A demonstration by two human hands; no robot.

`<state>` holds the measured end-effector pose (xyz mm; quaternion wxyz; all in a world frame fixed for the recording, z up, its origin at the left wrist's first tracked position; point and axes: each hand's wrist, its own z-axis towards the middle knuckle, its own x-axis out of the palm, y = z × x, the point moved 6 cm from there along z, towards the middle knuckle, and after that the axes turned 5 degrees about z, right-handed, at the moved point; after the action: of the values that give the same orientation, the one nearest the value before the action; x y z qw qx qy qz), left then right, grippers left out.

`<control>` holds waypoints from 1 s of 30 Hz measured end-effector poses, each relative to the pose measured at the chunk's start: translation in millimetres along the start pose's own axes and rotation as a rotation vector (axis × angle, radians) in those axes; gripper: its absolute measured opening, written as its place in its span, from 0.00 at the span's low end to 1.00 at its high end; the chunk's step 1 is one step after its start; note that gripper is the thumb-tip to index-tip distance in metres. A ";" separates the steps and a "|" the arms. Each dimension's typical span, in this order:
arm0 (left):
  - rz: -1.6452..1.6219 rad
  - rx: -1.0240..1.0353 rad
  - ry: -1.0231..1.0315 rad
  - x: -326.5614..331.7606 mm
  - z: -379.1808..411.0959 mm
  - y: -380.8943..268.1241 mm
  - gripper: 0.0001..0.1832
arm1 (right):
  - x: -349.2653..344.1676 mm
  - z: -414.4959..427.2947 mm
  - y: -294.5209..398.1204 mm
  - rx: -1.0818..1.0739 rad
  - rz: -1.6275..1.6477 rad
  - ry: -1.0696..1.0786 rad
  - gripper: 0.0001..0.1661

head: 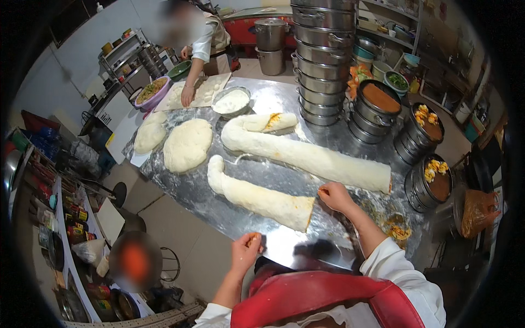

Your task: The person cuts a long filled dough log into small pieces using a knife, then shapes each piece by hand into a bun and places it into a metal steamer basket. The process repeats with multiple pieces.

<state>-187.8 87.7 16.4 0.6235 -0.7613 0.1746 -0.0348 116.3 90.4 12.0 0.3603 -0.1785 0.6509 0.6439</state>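
A filled dough roll (pixel 262 199) lies floured on the steel table, its cut end showing orange filling. My right hand (pixel 337 197) is just right of that end, fingers curled in, with no object visible in it. Below the roll, at the table's near edge, my left hand (pixel 247 249) hangs with its fingers curled and nothing clearly in them. Behind lies a longer dough roll (pixel 311 158), bent back on itself at the left, with orange filling at its far tip. Flattened dough (pixel 188 145) and another dough lump (pixel 150 133) rest farther left.
Tall stacked steamers (pixel 322 61) stand at the back of the steel table (pixel 275 174). Smaller steamer stacks (pixel 371 110) line the right side. A bowl of flour (pixel 231 101) sits near a co-worker's hand (pixel 188 95) over a board (pixel 211 88). Orange scraps (pixel 398 232) lie at right.
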 end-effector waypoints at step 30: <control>0.486 0.110 0.118 -202.8 207.2 84.9 0.06 | 147.2 447.1 103.3 0.003 -0.262 -0.314 0.09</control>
<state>-340.6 330.9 -77.5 0.6427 -0.6587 0.3862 0.0624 51.7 567.9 22.1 0.5384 -0.1587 0.5589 0.6104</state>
